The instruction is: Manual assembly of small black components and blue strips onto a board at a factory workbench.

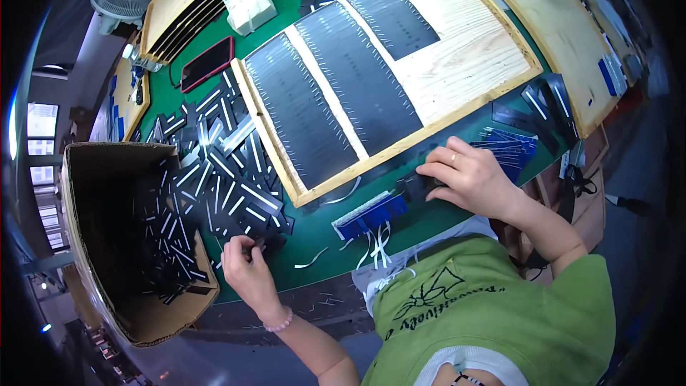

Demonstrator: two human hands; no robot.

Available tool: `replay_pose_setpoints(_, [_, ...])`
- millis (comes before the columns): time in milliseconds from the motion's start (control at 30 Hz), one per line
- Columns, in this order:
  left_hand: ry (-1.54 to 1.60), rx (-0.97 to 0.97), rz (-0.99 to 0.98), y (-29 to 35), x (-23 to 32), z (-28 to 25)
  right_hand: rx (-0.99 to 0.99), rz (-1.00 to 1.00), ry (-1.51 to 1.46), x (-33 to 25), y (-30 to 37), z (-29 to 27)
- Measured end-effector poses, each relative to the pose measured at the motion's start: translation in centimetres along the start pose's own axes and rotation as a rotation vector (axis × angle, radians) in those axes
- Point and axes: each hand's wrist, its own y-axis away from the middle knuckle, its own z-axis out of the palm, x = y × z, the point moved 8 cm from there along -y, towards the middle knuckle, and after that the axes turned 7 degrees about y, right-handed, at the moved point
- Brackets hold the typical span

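Observation:
My left hand (248,275) is at the near edge of a heap of black pieces with white stripes (239,196), its fingers curled together. Dark pieces touch its fingertips; what lies between them is hidden. My right hand (471,177) pinches a small black piece (414,187) below the near edge of a wood-framed board (468,64). Just left of that piece is a blue block (371,216) with a pale top edge and white strands hanging from it. Rows of dark pieces with thin wire-like ends cover much of the board.
An open cardboard box (107,243) at the left holds more striped pieces. Beside my right wrist lies a blue bundle of thin wires (514,154). A red-edged phone (207,64), a tissue pack (248,3) and stacked wooden trays (189,0) stand farther back on the green table (314,225).

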Motion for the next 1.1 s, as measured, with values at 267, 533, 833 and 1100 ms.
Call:
replay_pose_setpoints(267, [1.253, 0.091, -0.261, 3.7, 4.8, -1.2, -0.074, -0.031, 0.021, 0.0, -0.9, 1.0])
replay_pose_setpoints(533, [1.206, -0.383, -0.21, 5.5, 13.3, 5.4, 0.317, -0.298, -0.082, -6.6, -1.8, -2.4])
replay_pose_setpoints(833, [1.189, 0.069, -0.262, 3.7, 8.3, 2.7, 0.058, -0.438, -0.24, -8.4, 0.6, 2.0])
replay_pose_setpoints(1100, [1.349, 0.051, -0.306, 3.5, 6.8, 2.9, 0.269, -0.275, -0.173, -5.2, -0.5, 3.1])
